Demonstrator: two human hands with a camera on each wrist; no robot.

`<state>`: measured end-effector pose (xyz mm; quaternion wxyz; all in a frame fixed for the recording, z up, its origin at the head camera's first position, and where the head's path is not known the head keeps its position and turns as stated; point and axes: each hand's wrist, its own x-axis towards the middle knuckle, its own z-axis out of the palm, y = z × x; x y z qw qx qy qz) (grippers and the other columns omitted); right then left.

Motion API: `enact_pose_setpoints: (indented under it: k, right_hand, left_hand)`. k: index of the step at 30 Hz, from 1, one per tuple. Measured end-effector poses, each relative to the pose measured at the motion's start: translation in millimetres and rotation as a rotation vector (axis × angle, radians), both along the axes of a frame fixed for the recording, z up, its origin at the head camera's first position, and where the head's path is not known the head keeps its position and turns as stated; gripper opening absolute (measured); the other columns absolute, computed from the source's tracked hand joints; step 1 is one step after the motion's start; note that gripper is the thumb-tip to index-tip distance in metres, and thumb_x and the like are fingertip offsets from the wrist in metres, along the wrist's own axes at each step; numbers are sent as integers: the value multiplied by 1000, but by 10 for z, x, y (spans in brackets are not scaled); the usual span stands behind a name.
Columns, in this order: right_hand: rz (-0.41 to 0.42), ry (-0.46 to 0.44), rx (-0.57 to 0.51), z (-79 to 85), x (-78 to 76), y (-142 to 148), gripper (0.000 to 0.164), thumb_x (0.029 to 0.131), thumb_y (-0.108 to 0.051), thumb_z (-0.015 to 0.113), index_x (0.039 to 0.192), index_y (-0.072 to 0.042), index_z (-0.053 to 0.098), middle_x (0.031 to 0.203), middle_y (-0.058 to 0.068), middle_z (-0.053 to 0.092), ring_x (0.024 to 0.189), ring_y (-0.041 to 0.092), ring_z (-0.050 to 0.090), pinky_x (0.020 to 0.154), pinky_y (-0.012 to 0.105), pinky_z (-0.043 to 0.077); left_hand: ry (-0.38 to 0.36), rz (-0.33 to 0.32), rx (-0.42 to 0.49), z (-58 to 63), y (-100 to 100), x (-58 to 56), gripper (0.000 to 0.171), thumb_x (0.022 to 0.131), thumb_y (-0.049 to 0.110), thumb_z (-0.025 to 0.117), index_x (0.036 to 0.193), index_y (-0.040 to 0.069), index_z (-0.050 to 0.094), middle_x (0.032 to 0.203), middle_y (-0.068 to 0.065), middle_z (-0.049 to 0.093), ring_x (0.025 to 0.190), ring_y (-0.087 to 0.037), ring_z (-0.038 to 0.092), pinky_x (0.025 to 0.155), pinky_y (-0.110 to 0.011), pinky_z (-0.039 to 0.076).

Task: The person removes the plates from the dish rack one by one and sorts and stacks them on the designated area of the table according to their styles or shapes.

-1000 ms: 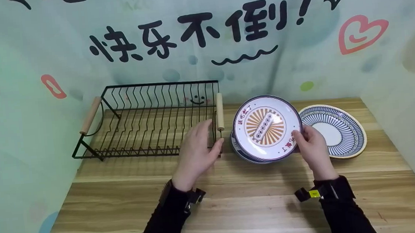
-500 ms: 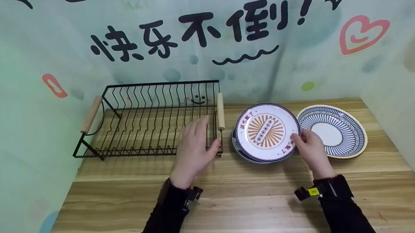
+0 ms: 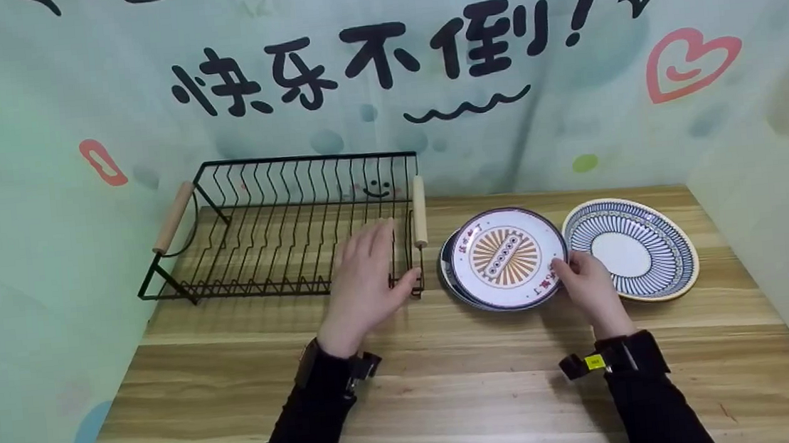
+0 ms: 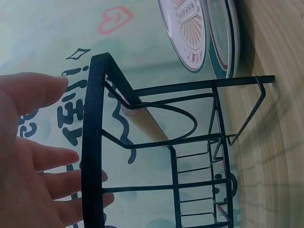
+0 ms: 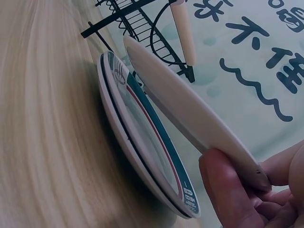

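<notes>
My right hand [image 3: 590,290] pinches the right rim of a white plate [image 3: 508,258] with an orange sunburst print, thumb on top and fingers beneath. In the right wrist view the held plate [image 5: 190,104] slants above a stack of plates [image 5: 156,161], the topmost with a green rim, and a gap shows between them. At the front right of the black wire dish rack [image 3: 283,260], my left hand [image 3: 364,281] is held with fingers extended and nothing in its grasp. The left wrist view shows its fingers [image 4: 57,185] beside the rack's black bar; contact is unclear.
A blue-and-white patterned oval dish [image 3: 629,251] lies on the wooden table [image 3: 453,402] to the right of the plates. The rack has wooden handles [image 3: 419,212] at both ends. A printed cloth backdrop [image 3: 329,127] stands behind and at the sides.
My right hand has lowered the sunburst plate toward the stack, bringing it slightly nearer to me. The left hand has shifted slightly to the left.
</notes>
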<state>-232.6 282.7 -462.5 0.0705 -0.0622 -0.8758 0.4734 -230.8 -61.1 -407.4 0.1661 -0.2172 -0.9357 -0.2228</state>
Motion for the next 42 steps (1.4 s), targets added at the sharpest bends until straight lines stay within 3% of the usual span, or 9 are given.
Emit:
enact_pose_setpoints:
  k: [15, 23, 27, 32, 37, 42]
  right_hand:
    - [41, -72, 9, -69, -9, 34, 26, 100, -16, 54, 97, 9, 59, 80, 9, 61, 69, 15, 56, 61, 23, 49]
    - [98, -145, -237, -80, -14, 35, 28, 103, -15, 49, 103, 13, 53, 81, 8, 61, 63, 11, 64, 67, 34, 61]
    - [116, -164, -289, -76, -14, 32, 31, 104, -16, 47, 109, 15, 51, 82, 9, 61, 61, 16, 66, 66, 36, 61]
    - [131, -172, -261, -71, -10, 21, 35, 104, -15, 47, 116, 18, 48, 88, 13, 61, 64, 20, 67, 67, 38, 61]
    - [139, -163, -235, -54, 5, -8, 44, 103, -13, 48, 128, 23, 40, 99, 24, 63, 66, 20, 67, 69, 38, 61]
    - [151, -122, -105, -12, 41, -30, 44, 102, -12, 50, 128, 23, 42, 100, 30, 64, 67, 24, 68, 67, 36, 61]
  left_hand:
    - [-92, 64, -55, 4, -31, 17, 91, 89, 57, 63, 154, 3, 28, 157, -21, 28, 143, -41, 26, 117, -61, 8]
    - [-90, 57, -58, 6, -40, 22, 89, 90, 57, 60, 153, 2, 29, 156, -22, 29, 143, -41, 26, 117, -61, 8]
    - [-61, 49, -62, 0, -57, 21, 90, 91, 57, 60, 153, 0, 29, 156, -22, 30, 142, -41, 28, 116, -63, 10]
    - [-31, 47, -49, -3, -96, 15, 91, 89, 56, 62, 152, 0, 28, 155, -21, 32, 141, -42, 29, 114, -65, 14]
    - [-56, 57, -55, 3, -139, 21, 92, 90, 55, 64, 153, -1, 27, 156, -21, 30, 142, -41, 28, 115, -63, 15]
    - [-68, 60, -69, 6, -178, 40, 92, 90, 55, 62, 154, 0, 25, 155, -23, 31, 142, -40, 29, 116, -61, 14]
